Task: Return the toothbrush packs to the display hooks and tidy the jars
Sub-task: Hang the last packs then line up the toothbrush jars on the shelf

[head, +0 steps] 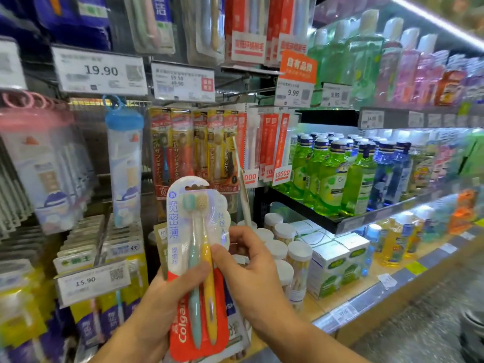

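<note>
A red-and-white Colgate toothbrush pack (180, 231) with a teal and a yellow brush stands upright in front of the display. My left hand (167, 289) grips its lower left edge, thumb across the front. My right hand (251, 265) pinches the pack's right edge with thumb and fingers. More packs sit behind the front one in my left hand. Several white-lidded clear jars (285, 247) stand on the low shelf just behind my right hand. A loose slim brush pack (242, 184) leans among the jars. Gold and red toothbrush packs (193, 145) hang on hooks above.
Price tags (99, 70) stick out on hook arms at head height. A blue-capped travel tube (124, 163) hangs at the left. Green and blue mouthwash bottles (340, 176) fill the right shelves, white-green boxes (337, 260) stand beside the jars, and the aisle floor lies at lower right.
</note>
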A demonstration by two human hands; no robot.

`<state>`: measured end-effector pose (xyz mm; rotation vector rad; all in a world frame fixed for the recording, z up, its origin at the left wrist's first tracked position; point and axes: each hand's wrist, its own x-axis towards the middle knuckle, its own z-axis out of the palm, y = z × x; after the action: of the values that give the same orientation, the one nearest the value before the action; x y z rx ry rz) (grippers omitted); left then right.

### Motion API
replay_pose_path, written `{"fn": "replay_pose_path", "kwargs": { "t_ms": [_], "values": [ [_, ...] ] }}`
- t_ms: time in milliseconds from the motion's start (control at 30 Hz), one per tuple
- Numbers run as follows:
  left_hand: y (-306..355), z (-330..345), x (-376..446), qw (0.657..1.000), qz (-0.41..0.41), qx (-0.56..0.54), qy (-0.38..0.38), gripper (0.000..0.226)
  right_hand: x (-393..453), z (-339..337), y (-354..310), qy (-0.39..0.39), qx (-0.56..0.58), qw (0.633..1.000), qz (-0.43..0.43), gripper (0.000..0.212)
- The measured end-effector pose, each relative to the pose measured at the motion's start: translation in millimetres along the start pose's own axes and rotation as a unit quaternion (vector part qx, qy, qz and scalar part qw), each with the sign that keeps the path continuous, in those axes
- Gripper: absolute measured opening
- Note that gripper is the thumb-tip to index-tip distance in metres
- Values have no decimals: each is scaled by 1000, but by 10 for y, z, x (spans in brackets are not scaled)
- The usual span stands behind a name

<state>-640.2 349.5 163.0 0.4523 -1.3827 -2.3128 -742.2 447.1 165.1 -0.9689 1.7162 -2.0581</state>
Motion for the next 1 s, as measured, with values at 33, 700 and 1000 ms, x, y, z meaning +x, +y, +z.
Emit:
{"fn": "replay_pose_path", "kwargs": {
  "t_ms": [33,700,1000],
  "values": [
    [3,-4,9,1000,14,13,12,66,0,11,-6,5,5,1000,4,15],
    [219,-36,24,996,29,-71,-54,69,263,-110,-284,2,24,997,72,18],
    [255,-216,40,992,-12,-89,-94,86,415,-507,-598,89,12,996,-13,12]
  ]
}}
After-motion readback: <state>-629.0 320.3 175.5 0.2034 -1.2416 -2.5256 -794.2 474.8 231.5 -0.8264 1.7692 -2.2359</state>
